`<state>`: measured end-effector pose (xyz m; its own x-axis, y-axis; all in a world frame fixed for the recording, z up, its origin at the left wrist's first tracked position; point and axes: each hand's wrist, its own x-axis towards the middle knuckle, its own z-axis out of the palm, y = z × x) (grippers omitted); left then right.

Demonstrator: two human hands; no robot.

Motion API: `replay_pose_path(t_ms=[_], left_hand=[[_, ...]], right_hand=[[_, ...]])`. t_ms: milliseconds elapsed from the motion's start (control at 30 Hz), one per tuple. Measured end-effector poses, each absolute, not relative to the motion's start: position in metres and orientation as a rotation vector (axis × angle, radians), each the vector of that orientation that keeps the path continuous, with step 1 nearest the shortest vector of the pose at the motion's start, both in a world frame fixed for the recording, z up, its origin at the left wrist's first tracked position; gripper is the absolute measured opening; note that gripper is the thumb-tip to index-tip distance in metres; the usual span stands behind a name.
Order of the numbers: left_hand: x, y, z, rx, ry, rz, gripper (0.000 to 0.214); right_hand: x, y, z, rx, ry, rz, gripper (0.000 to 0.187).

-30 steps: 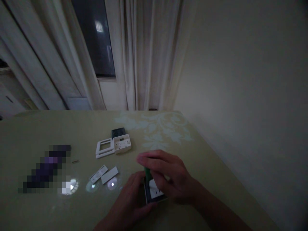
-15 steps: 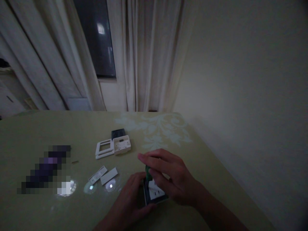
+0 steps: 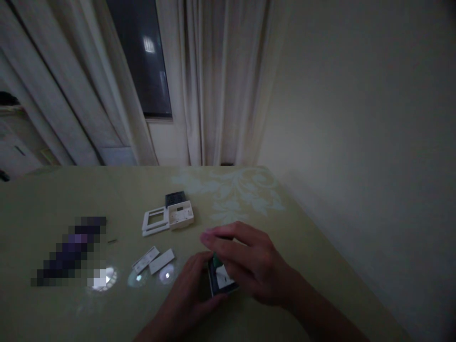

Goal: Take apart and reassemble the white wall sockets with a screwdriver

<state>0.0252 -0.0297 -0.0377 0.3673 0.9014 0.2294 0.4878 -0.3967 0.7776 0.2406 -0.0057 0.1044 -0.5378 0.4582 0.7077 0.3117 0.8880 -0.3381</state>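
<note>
A wall socket [image 3: 225,279] with a white face and a dark surround sits low in the middle of the head view. My left hand [image 3: 192,289] is closed on its left side, thumb along the near edge and fingers at the far edge. Over the socket's top left corner, my right hand [image 3: 247,261] grips a green-handled screwdriver [image 3: 216,261], held roughly upright. Most of the handle is behind the fingers, and the tip cannot be made out. The right hand also covers the socket's right part.
Left of the hands lie two white strips [image 3: 162,261]. Farther back are a white frame [image 3: 155,231], a white mounting box [image 3: 181,216] and a dark square part [image 3: 175,198]. A small thin piece [image 3: 112,241] and a blurred-out dark object [image 3: 71,251] lie left. A wall [image 3: 374,166] borders the table's right side.
Both hands and the socket have shifted slightly left. The right hand has turned a little and now covers more of the socket's face and of the green handle.
</note>
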Motion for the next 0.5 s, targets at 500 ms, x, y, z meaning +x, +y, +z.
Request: replay_pose_path(t_ms=[500], left_hand=[[0.025, -0.028, -0.038, 2.032, 1.192, 0.887, 0.060]], right_hand=[[0.236, -0.004, 0.094, -0.585, -2.124, 0.149, 0.045]])
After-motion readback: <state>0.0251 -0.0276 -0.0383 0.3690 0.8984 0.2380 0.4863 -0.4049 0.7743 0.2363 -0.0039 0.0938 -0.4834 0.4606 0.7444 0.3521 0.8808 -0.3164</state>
